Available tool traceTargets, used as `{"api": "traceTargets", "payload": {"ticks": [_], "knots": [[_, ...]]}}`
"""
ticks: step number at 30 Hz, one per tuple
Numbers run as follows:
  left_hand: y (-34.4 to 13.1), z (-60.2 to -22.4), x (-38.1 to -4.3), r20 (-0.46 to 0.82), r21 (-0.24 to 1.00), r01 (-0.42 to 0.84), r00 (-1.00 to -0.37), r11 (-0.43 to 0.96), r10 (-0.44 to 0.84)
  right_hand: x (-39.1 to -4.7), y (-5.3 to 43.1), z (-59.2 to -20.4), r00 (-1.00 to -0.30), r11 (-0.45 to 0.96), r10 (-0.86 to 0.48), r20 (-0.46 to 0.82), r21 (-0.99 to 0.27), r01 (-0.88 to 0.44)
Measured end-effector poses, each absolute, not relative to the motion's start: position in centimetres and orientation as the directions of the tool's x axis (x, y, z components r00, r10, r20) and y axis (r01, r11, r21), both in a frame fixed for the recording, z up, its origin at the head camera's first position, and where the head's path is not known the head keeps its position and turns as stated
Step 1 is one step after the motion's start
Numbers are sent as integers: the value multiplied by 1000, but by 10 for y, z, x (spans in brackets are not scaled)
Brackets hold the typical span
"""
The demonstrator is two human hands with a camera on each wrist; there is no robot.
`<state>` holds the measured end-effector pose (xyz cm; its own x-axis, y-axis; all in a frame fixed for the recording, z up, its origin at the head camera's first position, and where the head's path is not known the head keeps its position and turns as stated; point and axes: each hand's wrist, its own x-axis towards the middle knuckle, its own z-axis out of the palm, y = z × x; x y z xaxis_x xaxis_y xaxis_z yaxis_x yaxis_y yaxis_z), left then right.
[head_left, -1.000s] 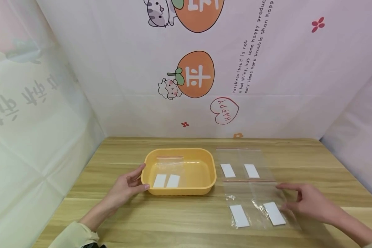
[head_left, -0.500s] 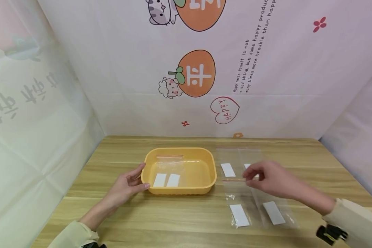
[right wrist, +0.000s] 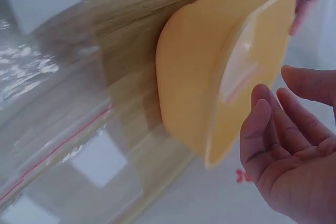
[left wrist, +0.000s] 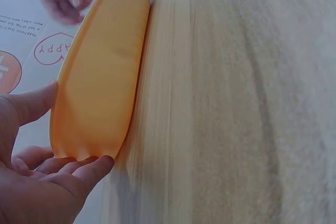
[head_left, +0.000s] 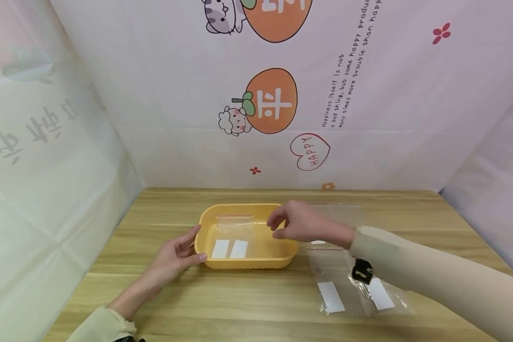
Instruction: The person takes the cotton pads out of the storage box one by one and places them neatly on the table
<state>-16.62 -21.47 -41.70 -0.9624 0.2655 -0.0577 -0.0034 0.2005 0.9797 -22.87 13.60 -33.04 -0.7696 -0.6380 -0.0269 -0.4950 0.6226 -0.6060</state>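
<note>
A yellow plastic bin (head_left: 248, 263) stands on the wooden table. My left hand (head_left: 171, 259) grips its left end, the thumb at the rim and the fingers against the outer wall, as the left wrist view shows. Inside the bin, on the left, lie clear zip-lock bags (head_left: 235, 231) with two white patches and a red seal line. My right hand (head_left: 301, 222) is over the bin's right end, fingers loosely curled. Nothing shows between thumb and fingers in the right wrist view, where the right hand (right wrist: 291, 140) hovers beside the rim.
More clear zip-lock bags (head_left: 335, 270) with white patches lie flat to the right of the bin, partly hidden under my right forearm. Bare wooden table (head_left: 239, 304) shows in front of the bin. A printed white cloth (head_left: 175, 109) hangs behind the table.
My right hand has moved left from beside the bags on the right, across them, to over the bin's right end. My left hand and the bin have stayed put.
</note>
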Motion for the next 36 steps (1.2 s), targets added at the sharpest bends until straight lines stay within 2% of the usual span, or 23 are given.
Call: {"api": "traceTargets", "payload": {"ticks": [9,25,28,32,36], "knots": [[-214,-418,-167,-55,982,-4,-962,188,266,-257,101,-357,-712,632,-675,-195,-651,-421],[-214,-417,-167,-33,984,15,-964,177,263,-261,77,-371,-733,618,-615,-290,-755,-220],[-215,-417,-167,-31,985,18,-961,174,273,-260,74,-372,-745,641,-612,-267,-719,-269],[-215,-418,-167,-36,986,12,-960,168,277,-260,70,-375,-769,698,-604,-209,-604,-384],[-215,-419,-168,-46,986,0,-961,168,273,-264,66,-378,-783,732,-587,-203,-547,-407]]}}
